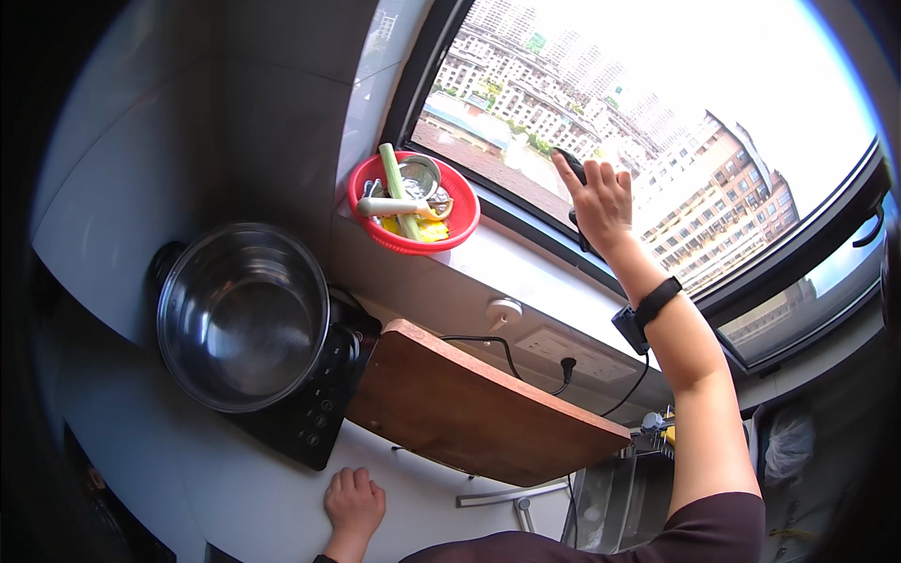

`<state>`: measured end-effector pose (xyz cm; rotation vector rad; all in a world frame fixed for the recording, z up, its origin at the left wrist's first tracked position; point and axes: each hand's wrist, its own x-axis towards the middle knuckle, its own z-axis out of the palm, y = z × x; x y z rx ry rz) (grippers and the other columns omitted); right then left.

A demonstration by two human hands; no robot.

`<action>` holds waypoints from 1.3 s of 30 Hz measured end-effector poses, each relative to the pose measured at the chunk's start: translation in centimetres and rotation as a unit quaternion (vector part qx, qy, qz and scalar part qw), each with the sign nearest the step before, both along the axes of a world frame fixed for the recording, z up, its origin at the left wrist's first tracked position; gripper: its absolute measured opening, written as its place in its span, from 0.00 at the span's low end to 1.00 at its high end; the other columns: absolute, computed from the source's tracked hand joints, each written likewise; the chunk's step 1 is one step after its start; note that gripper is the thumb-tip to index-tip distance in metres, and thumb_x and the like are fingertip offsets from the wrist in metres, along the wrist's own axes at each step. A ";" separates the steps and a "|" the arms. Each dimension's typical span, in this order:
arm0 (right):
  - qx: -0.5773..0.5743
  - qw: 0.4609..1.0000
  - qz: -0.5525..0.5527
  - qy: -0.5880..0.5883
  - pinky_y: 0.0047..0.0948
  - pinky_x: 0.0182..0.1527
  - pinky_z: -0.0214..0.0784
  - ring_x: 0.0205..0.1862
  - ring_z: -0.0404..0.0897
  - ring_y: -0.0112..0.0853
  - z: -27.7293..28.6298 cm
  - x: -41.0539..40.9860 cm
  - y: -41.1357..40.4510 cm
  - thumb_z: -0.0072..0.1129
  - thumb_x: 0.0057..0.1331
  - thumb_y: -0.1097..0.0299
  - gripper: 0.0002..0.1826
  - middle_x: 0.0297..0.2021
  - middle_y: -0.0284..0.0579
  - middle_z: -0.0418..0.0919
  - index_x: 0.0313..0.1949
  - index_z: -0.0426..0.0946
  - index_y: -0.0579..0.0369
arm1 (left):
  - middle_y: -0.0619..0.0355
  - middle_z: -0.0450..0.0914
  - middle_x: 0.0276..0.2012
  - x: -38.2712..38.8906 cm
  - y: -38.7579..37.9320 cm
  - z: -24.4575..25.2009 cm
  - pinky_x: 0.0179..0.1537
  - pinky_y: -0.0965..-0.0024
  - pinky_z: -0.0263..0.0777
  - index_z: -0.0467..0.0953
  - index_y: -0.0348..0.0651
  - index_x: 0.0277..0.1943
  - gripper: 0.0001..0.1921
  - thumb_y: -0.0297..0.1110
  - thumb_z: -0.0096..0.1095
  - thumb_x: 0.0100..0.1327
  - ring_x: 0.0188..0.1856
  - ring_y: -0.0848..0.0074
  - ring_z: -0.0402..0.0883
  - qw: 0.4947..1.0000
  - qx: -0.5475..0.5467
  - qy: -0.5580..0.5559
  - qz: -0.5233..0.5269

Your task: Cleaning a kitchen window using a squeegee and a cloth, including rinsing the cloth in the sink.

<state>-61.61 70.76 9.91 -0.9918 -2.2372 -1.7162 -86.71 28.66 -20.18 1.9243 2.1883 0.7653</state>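
Note:
My right hand (598, 200) is raised in front of the window, with the index finger stretched along a black handle (571, 166). The other fingers wrap around it and hide much of its length. A black wristband (658, 301) with a small box sits on that forearm. Down on the white countertop (267, 485) rests my left hand (354, 501), its fingers curled in and holding nothing visible. It lies near the front corner of a black induction cooker (310, 433), which carries a wide stainless steel pot (260, 338) with no lid. Nothing shows inside the pot.
A brown wooden board (486, 415) stands beside the cooker. On the windowsill (514, 271), a red plastic basket (461, 211) holds a green stalk, a white-handled utensil, a metal bowl and packets. A power cable is plugged into the wall socket (545, 345). A sink (644, 485) lies at right.

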 end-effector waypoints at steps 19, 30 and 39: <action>-0.019 0.999 0.015 0.035 0.33 0.44 0.56 0.41 0.69 0.28 0.8 -1.3 -0.5 0.53 0.62 0.73 0.27 0.35 0.31 0.70 0.61 0.74 0.33 | 0.52 0.70 0.33 0.1 -0.2 0.1 0.34 0.56 0.69 0.68 0.43 0.35 0.11 0.30 0.61 0.48 0.37 0.58 0.74 1.000 -0.007 0.017 0.001; -0.025 0.999 0.007 0.036 0.34 0.44 0.58 0.41 0.69 0.29 0.5 -0.9 -0.5 0.53 0.63 0.72 0.27 0.36 0.32 0.70 0.62 0.73 0.32 | 0.52 0.71 0.33 0.0 -0.2 0.0 0.35 0.56 0.70 0.68 0.43 0.35 0.11 0.30 0.61 0.48 0.38 0.57 0.74 1.000 -0.007 0.021 0.001; -0.053 0.997 0.028 0.045 0.36 0.47 0.59 0.43 0.70 0.30 0.4 -3.2 0.5 0.51 0.64 0.71 0.27 0.39 0.33 0.71 0.62 0.72 0.32 | 0.53 0.70 0.32 0.3 0.0 -0.1 0.34 0.56 0.70 0.68 0.43 0.33 0.10 0.30 0.61 0.48 0.37 0.57 0.74 1.000 0.000 0.012 0.002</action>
